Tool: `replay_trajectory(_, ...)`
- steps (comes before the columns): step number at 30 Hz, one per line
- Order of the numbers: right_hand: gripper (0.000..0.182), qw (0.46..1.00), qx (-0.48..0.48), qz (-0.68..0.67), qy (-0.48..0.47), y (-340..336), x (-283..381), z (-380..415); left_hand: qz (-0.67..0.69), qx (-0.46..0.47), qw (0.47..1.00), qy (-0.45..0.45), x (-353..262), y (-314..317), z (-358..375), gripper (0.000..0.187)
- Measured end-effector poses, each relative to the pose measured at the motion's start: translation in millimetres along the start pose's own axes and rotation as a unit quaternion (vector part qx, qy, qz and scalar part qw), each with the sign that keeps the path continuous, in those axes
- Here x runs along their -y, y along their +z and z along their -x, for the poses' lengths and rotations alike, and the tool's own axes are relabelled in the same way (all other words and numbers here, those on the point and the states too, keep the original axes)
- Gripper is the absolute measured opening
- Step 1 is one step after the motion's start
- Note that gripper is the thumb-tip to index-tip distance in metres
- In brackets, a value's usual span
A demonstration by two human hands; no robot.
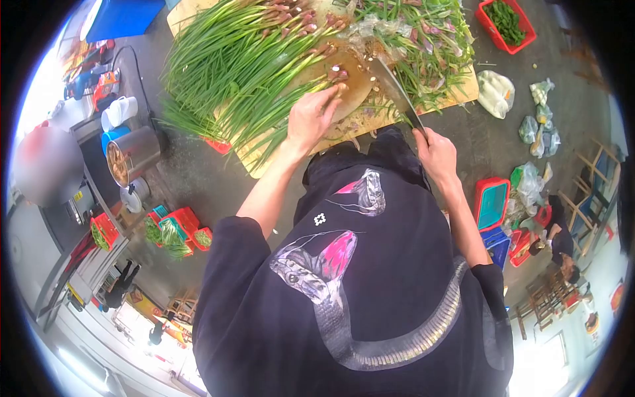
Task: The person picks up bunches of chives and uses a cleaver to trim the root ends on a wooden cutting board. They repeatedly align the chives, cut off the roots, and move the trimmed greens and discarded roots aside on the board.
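Green spring onions (245, 73) with purplish bulbs are heaped across the left of a wooden board (456, 98). My left hand (312, 118) is at the near side of this heap, its fingers closed around the bulb end of a few stalks. In my right hand (436, 156) is the handle of a knife (399, 94), whose long blade points away over the board. Under the blade tip lies a round, brownish chopping surface (357, 92) with small trimmings on it. Loose trimmed greens and bulb scraps (430, 46) cover the right of the board.
A red basket of leafy greens (506, 25) stands on the floor at the far right, near several plastic bags of produce (496, 94). Left are a steel pot (135, 157) and red baskets of vegetables (180, 223). Another person (562, 241) is low at the right.
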State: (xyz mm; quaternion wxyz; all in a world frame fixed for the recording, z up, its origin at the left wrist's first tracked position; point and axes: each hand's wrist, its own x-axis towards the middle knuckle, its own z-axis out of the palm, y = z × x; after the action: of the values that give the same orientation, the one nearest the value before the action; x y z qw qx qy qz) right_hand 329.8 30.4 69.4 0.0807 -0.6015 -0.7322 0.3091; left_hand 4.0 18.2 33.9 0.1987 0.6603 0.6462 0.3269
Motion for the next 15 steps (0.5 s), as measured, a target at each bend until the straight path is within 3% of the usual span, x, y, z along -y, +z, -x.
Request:
replay_trajectory(4,0.027,0.995,0.004,-0.082,0.061,1.9,5.4,12.2,-0.043,-0.077,0.996,0.017,7.6,-32.5,-23.0,0.028)
replay_trajectory(7,0.026,0.99,0.027,-0.106,0.087,7.2,4.4,18.5,-0.095,-0.065,0.993,0.023,17.0,-39.9,-34.5,0.028)
replay_trajectory(11,0.025,0.996,0.029,-0.078,0.043,11.3,1.6,17.9,-0.055,-0.005,0.998,0.007,46.1,0.9,-15.5,0.026)
replay_trajectory(12,0.024,0.996,0.025,-0.074,0.032,10.1,2.8,19.4,-0.048,-0.026,0.998,0.031,49.2,-1.9,-17.5,0.025)
replay_trajectory(15,0.023,0.996,0.015,-0.083,0.039,7.4,5.5,22.4,0.023,-0.062,0.99,-0.121,45.4,-5.5,-15.2,0.027)
